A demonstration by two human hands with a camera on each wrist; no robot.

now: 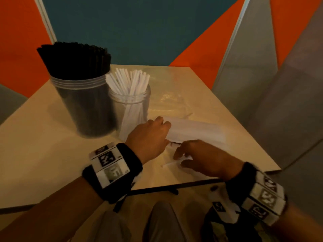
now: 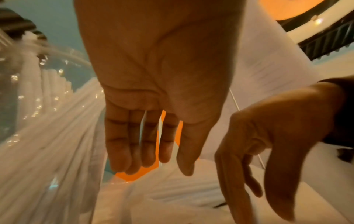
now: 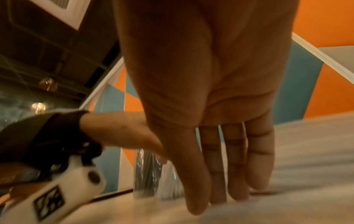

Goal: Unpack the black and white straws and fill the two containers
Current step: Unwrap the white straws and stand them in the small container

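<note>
White paper straws (image 1: pixel 128 88) stand loosely in a small clear plastic jar (image 1: pixel 130 100) on the pale beige table (image 1: pixel 35 145), touching a taller clear plastic jar (image 1: pixel 83 102) packed full of black straws (image 1: pixel 73 60). Just right of the jars lies a clear plastic pack of white straws (image 1: pixel 195 130). The left hand (image 1: pixel 148 137), fingers straight, reaches onto the pack's near end; the right hand (image 1: pixel 206 158) hovers beside it, fingers relaxed, holding nothing.

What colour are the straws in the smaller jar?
White straws in the smaller clear jar; clearest in the head view.
</note>
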